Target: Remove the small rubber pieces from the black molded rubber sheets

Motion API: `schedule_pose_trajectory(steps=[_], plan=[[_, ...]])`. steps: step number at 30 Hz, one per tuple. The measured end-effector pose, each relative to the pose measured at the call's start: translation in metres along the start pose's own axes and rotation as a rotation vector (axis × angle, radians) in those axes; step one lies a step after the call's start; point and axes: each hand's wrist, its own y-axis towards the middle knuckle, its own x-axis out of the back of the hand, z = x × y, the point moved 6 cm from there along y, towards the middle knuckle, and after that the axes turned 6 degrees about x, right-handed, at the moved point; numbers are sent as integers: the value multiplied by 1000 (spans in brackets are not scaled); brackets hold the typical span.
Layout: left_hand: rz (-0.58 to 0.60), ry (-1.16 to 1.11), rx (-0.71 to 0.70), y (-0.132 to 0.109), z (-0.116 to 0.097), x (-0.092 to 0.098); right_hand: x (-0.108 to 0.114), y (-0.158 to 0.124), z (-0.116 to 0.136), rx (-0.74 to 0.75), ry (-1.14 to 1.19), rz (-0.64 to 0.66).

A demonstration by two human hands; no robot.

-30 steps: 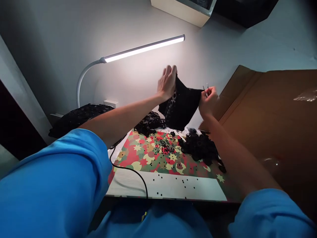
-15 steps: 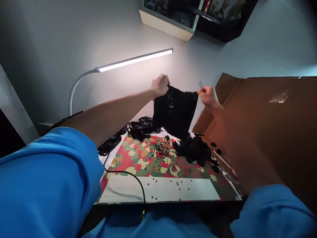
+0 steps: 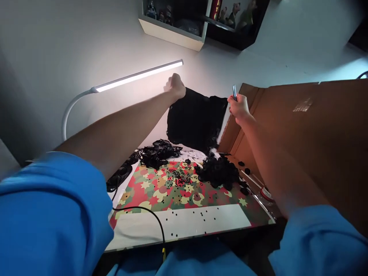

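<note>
A black sheet point(image 3: 195, 119) hung mid-frame.
The closed left hand point(image 3: 174, 86) gripped its top left corner; the right hand point(image 3: 240, 106), curled around tweezers point(image 3: 234, 92), pinched its top right.

In the middle of the frame, the left hand point(image 3: 174, 86) grips the upper left corner of a black sheet point(image 3: 195, 119), whose upper right corner meets the right hand point(image 3: 239, 106), which holds a slim metal tool point(image 3: 234, 92). Lower down, a tangled black heap point(image 3: 158, 154) and a heap of black discs point(image 3: 220, 172) flank small scattered rings point(image 3: 184, 181) on the patterned tabletop point(image 3: 166, 205). A lit lamp point(image 3: 139, 76) spans the upper left.
</note>
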Motion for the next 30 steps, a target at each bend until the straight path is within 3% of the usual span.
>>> schedule_pose_trajectory(steps=[8,13,18,25,30], plan=[[135,221,263,-5,-4,11,-4,-19,-24,-252,102,149],[158,319,169,11,-9,26,-4,-14,-20,-350,229,188],[263,371,90,20,4,41,-9,-12,-10,-400,282,216],[312,486,89,-7,13,54,-46,-29,-8,-448,293,266],[288,502,49,-39,3,81,-60,-52,-10,-414,298,245]])
